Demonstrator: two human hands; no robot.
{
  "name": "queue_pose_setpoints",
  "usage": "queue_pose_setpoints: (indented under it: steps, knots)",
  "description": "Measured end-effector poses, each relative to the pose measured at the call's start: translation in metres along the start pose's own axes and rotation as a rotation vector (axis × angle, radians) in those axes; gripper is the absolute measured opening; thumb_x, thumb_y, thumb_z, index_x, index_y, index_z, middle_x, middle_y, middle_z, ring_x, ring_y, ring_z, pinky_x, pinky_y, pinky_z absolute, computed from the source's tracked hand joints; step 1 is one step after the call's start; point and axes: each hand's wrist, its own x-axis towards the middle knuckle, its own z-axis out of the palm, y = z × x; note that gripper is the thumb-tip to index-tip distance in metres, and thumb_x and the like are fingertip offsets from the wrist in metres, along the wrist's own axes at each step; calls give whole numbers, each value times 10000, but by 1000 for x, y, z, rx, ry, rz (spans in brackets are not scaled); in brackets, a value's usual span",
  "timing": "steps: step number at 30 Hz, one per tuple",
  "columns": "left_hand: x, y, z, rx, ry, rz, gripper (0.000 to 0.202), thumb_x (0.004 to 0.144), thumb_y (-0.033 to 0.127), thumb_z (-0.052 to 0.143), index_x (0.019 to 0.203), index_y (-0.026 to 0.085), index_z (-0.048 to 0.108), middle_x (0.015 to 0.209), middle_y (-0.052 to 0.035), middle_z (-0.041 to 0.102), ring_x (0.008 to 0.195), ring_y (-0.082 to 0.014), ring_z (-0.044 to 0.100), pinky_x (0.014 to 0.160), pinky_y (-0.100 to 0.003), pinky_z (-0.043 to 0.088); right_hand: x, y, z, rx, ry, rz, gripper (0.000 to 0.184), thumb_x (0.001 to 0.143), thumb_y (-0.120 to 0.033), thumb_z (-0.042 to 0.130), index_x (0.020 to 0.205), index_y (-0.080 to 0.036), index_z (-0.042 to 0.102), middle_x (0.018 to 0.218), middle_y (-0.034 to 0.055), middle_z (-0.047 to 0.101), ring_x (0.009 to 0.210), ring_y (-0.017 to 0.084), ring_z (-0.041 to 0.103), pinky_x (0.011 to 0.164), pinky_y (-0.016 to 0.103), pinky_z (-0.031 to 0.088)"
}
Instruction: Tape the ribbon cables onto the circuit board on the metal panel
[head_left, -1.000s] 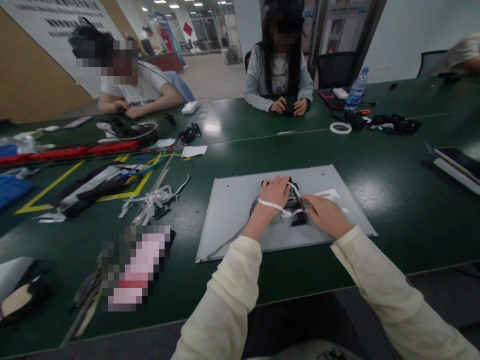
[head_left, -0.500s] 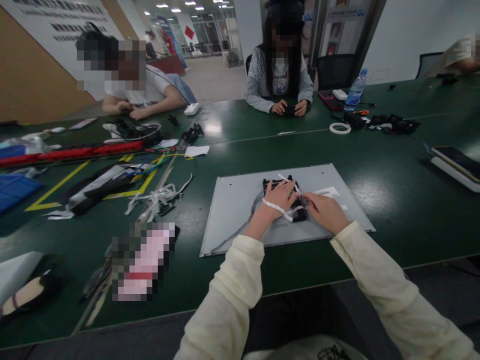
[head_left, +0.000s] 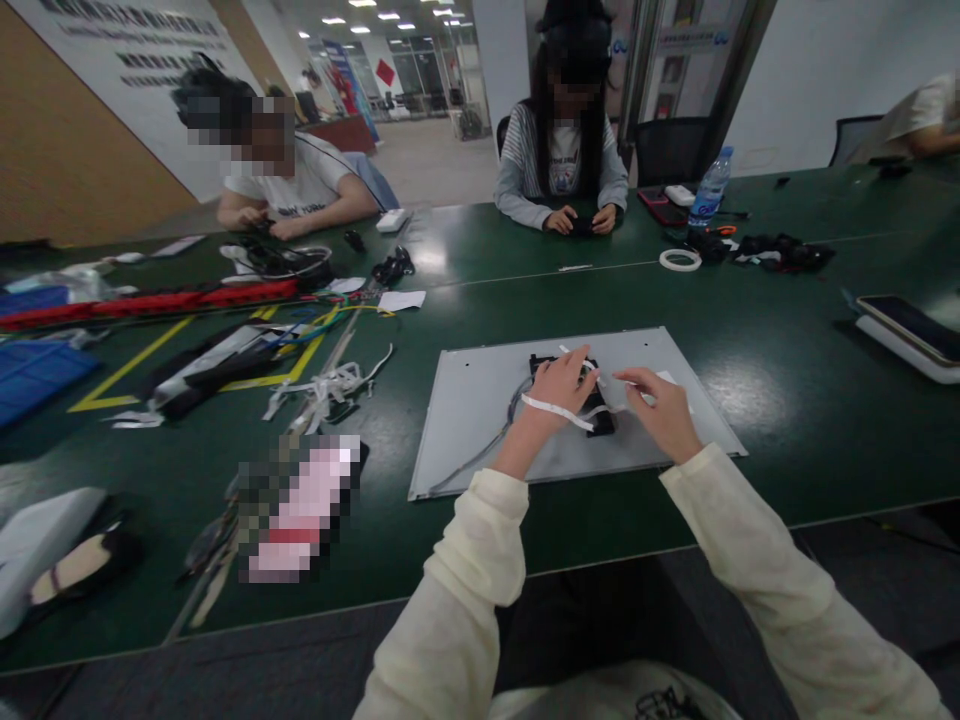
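A narrow white strip [head_left: 559,408] runs across the back of my left hand [head_left: 561,382], which rests over a black rectangular device [head_left: 602,420]. Thumb and forefinger of that hand close on a looped part of the strip; the fingertips are partly hidden. To its right, just above the board, my right hand [head_left: 667,410] has bent fingers, and the strip leads to its thumb side. Its grip there is small and hard to see. A grey cable [head_left: 487,452] extends from the device over the white board [head_left: 472,400] beneath.
Left of the board lie tangled white strips [head_left: 334,390] and a pink phone-like object [head_left: 307,510]. Behind it are a tape roll [head_left: 680,260], a water bottle [head_left: 710,188] and black items [head_left: 784,252]. A phone [head_left: 911,325] lies right. Two people sit opposite.
My right hand has moved right, away from the device and my left hand, and its fingers have loosened somewhat. My left hand stays over the device. The view has shifted slightly.
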Motion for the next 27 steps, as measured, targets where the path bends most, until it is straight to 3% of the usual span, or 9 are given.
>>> queue_pose_setpoints:
  steps: [2, 5, 8, 14, 19, 23, 27]
  knots:
    - [-7, 4, -7, -31, 19, 13, 465, 963, 384, 311, 1362, 149, 355, 1337, -126, 518, 1221, -227, 486, 1017, -378, 351, -6, -16, 2, 278, -13, 97, 249, 889, -355, 468, 1034, -200, 599, 1024, 59, 677, 944, 187, 635, 801, 321, 492]
    - [-16, 7, -16, -56, 42, 17, 448, 958, 367, 332, 1350, 154, 377, 1343, -121, 507, 1227, -218, 473, 1027, -371, 344, -15, -40, 9, 514, -216, 245, 318, 868, -459, 493, 1040, -208, 585, 950, 56, 692, 883, 188, 657, 685, 293, 512]
    - [-22, 6, -19, -57, 60, -7, 430, 957, 353, 340, 1336, 158, 396, 1353, -116, 497, 1251, -210, 449, 1043, -368, 331, -22, -55, 15, 528, -378, 320, 343, 826, -477, 554, 1026, -202, 593, 860, 45, 697, 780, 181, 665, 564, 253, 473]
    - [-29, -3, -20, 9, 82, -73, 407, 937, 302, 393, 1323, 177, 412, 1341, -100, 509, 1221, -220, 468, 1021, -390, 355, -25, -60, 21, 566, -481, 334, 284, 774, -388, 634, 968, -185, 591, 732, 13, 680, 651, 142, 637, 508, 217, 428]
    - [-39, -27, -25, 184, 105, -135, 330, 917, 214, 405, 1232, 212, 502, 1331, -92, 520, 1272, -250, 412, 1059, -488, 291, -21, -71, 23, 717, -378, 323, 212, 752, -356, 655, 883, -196, 610, 736, 0, 670, 632, 115, 602, 559, 232, 470]
    - [-57, -52, -29, 137, 69, -170, 301, 900, 204, 434, 1177, 215, 550, 1277, -83, 557, 1201, -221, 487, 1021, -422, 371, -12, -80, 29, 761, -177, 359, 208, 738, -366, 665, 862, -203, 626, 752, 8, 675, 636, 116, 595, 585, 242, 490]
    - [-76, -65, -33, -1, 53, -52, 343, 887, 173, 425, 1203, 215, 550, 1265, -70, 571, 1176, -184, 515, 1019, -355, 398, -1, -82, 44, 782, -35, 359, 250, 765, -398, 632, 936, -216, 639, 879, 29, 685, 711, 129, 616, 619, 254, 516]
